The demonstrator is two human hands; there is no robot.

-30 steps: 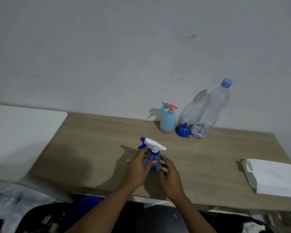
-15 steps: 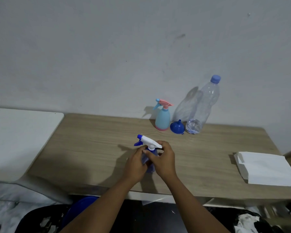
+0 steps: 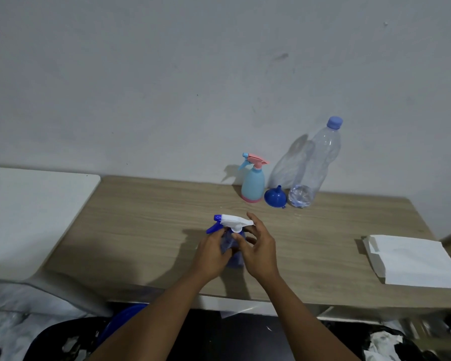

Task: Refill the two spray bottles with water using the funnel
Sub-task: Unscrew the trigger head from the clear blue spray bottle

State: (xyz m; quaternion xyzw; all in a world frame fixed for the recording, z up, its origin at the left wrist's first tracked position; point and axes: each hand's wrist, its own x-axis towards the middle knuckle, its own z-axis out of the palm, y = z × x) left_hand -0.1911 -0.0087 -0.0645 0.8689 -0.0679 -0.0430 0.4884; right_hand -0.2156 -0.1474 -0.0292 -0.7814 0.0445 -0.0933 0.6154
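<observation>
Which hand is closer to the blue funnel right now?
Right. The right hand is at the head of the blue spray bottle, on the side toward the funnel; the left hand grips its body, farther off.

Left hand (image 3: 211,252) partly hides the blue spray bottle (image 3: 235,260).

The scene is dimly lit with a cool cast. Soft shadows are thrown toward 9 o'clock, as by the water bottle (image 3: 320,157) onto the wall (image 3: 167,74), so light is received from 3 o'clock. The table (image 3: 141,230) edges are bowed by wide-angle distortion.
</observation>
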